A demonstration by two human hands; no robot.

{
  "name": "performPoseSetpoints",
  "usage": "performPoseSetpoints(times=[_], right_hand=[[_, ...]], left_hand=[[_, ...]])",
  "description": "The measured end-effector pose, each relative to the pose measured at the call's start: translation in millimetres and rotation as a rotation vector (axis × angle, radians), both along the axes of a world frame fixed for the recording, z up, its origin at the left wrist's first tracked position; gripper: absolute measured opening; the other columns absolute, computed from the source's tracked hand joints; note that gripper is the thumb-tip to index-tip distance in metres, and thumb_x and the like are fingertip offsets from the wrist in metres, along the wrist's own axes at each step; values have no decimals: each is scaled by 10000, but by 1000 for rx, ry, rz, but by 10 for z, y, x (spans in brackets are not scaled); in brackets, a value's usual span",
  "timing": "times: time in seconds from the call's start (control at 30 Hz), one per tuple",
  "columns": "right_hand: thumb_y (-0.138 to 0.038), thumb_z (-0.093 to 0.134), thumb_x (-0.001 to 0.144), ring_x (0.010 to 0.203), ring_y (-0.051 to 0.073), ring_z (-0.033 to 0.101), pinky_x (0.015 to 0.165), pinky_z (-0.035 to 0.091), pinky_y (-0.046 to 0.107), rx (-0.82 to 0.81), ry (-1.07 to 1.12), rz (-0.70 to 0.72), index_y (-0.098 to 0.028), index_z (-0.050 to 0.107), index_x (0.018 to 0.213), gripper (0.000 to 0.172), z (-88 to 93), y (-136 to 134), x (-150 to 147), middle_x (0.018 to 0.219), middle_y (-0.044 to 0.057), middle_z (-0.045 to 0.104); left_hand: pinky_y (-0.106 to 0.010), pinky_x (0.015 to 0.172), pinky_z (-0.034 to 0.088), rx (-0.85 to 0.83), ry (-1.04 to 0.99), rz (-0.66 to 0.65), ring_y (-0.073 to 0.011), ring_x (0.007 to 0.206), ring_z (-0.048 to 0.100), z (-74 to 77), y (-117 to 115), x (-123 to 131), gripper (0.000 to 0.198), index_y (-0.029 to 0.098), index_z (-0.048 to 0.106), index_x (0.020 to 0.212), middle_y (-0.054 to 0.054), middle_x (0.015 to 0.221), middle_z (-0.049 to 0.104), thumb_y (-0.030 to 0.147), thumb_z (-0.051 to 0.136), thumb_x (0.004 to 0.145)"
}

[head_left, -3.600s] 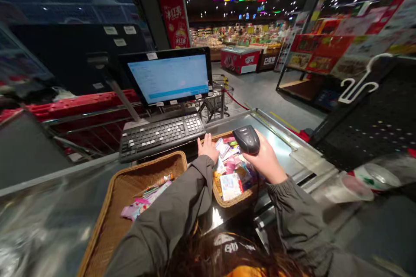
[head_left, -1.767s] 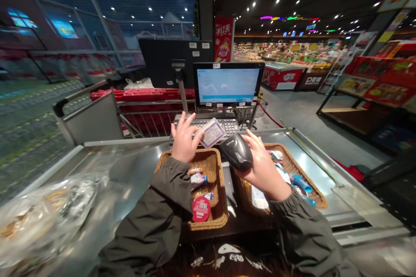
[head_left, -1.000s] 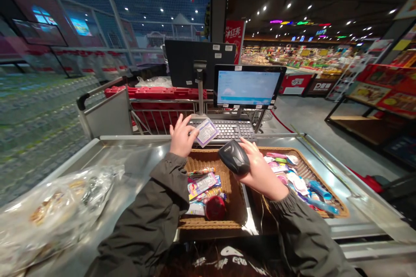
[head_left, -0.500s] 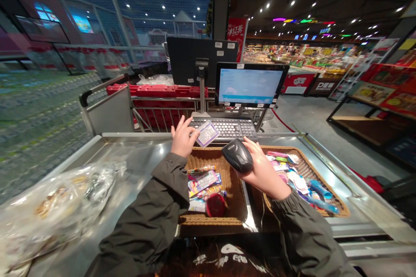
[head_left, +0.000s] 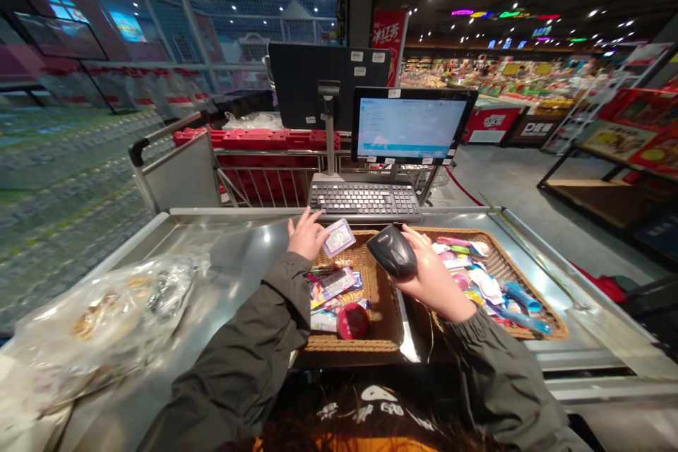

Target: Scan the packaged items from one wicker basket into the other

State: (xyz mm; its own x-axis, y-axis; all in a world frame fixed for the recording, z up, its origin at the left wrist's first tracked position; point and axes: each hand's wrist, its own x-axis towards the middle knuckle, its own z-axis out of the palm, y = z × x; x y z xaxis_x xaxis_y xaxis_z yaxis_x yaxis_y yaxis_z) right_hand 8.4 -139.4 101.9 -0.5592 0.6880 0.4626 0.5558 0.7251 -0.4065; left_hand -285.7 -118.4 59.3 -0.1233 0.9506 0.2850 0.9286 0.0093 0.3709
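- The left hand (head_left: pixel 307 234) pinches a purple-edged packet (head_left: pixel 339 236) between thumb and finger, its other fingers loosely spread; the packet sits at that hand's three o'clock, above the far end of the left basket (head_left: pixel 385 296).
- The right hand (head_left: pixel 437 282) is wrapped round a black scanner (head_left: pixel 392 252), whose head points toward ten o'clock, near the packet but apart from it.
- The work looks partway: wrapped sweets (head_left: pixel 335 287) and a red tub (head_left: pixel 352 320), at the left basket's six o'clock, already lie inside; the packet is not yet set down.
- The right basket (head_left: pixel 502 260), at the scanner's three o'clock, holds a mixed pile, seemingly what is left.
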Motion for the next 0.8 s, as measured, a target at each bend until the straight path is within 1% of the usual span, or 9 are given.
performPoseSetpoints(times=[0.13, 0.23, 0.33, 0.4, 0.5, 0.6, 0.7, 0.8], right_hand=[[-218, 685, 690, 1357, 384, 406, 1113, 349, 595, 8, 27, -22, -195, 619, 1158, 473, -81, 15, 66, 1271, 138, 591], [-242, 693, 697, 1341, 377, 425, 1118, 343, 593, 14, 35, -34, -193, 596, 1194, 509, -130, 27, 124, 1277, 142, 588], [-268, 693, 708, 1333, 378, 435, 1120, 326, 609, 16, 37, -44, -191, 564, 1238, 551, -169, 24, 187, 1289, 143, 584], [-276, 689, 713, 1328, 384, 440, 1113, 332, 613, 9, 46, -66, -182, 542, 1261, 576, -182, 10, 228, 1295, 150, 581], [-276, 684, 716, 1317, 386, 452, 1103, 357, 599, -13, 70, -115, -164, 515, 1284, 604, -177, -23, 287, 1295, 168, 579], [-269, 675, 721, 1316, 374, 461, 1104, 369, 582, -28, 89, -158, -161, 503, 1297, 611, -153, -56, 343, 1268, 165, 595], [-258, 663, 730, 1295, 345, 494, 1113, 373, 559, -14, 116, -165, -188, 522, 1283, 575, -143, -71, 415, 1232, 138, 622], [-256, 661, 728, 1287, 329, 509, 1109, 388, 541, -21, 134, -206, -201, 528, 1284, 575, -170, -69, 538, 1251, 125, 625]], left_hand=[[-654, 1155, 113, -142, 76, -52, -276, 1458, 268, -327, 26, 7, 212, 233, 689, 745, -28, 1436, 531, 304, 542, 880], [-654, 1158, 88, -237, 186, -61, -290, 1458, 263, -554, 68, -24, 196, 243, 724, 791, -48, 1422, 544, 299, 554, 870], [-659, 1158, 59, -291, 276, -58, -315, 1461, 241, -723, 101, -81, 192, 238, 752, 873, -79, 1425, 538, 299, 571, 853], [-661, 1157, 53, -318, 308, -60, -333, 1464, 223, -791, 110, -115, 200, 222, 761, 915, -102, 1422, 536, 287, 589, 837], [-659, 1158, 70, -357, 367, -55, -347, 1469, 196, -828, 107, -128, 224, 191, 770, 932, -126, 1435, 518, 228, 573, 829], [-669, 1149, 81, -384, 420, -48, -351, 1472, 187, -804, 92, -82, 265, 159, 770, 913, -153, 1466, 475, 121, 530, 807], [-690, 1129, 115, -379, 463, -65, -338, 1469, 208, -717, 70, 31, 306, 169, 756, 934, -151, 1494, 438, 81, 489, 812], [-693, 1119, 159, -296, 472, -150, -343, 1456, 242, -544, 49, 246, 233, 200, 738, 950, -129, 1483, 460, 188, 530, 846]])
